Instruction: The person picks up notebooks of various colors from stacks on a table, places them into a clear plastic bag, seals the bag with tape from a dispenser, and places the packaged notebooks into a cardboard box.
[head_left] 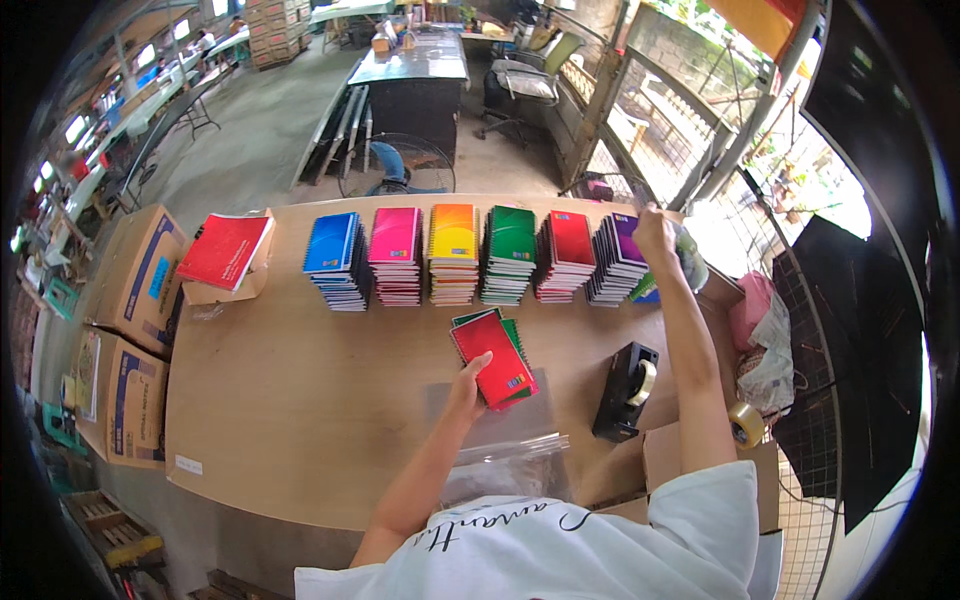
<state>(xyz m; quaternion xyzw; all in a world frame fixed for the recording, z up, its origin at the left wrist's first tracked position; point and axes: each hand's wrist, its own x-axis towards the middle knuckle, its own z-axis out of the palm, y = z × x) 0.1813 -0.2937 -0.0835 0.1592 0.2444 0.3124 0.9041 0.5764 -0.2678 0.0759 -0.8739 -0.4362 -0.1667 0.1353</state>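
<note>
My left hand (470,384) grips a small bunch of spiral notebooks, with a red notebook (499,362) on top and green covers fanned out beneath. The bunch is above a clear plastic sheet or bag (510,425) near my body. My right hand (655,238) is stretched to the far right, beside the stack topped by a purple notebook (624,238). Its fingers look curled; what they hold is unclear. Next to that stack, in a row, stand red (569,232), green (512,234), yellow (454,232), pink (396,234) and blue (331,243) notebook stacks.
A black tape dispenser (620,395) sits right of the bunch, with a tape roll (746,425) at the right edge. Cardboard boxes (140,400) line the left; a red booklet (228,250) lies at the far-left corner. Beyond the table stands a fan (392,165).
</note>
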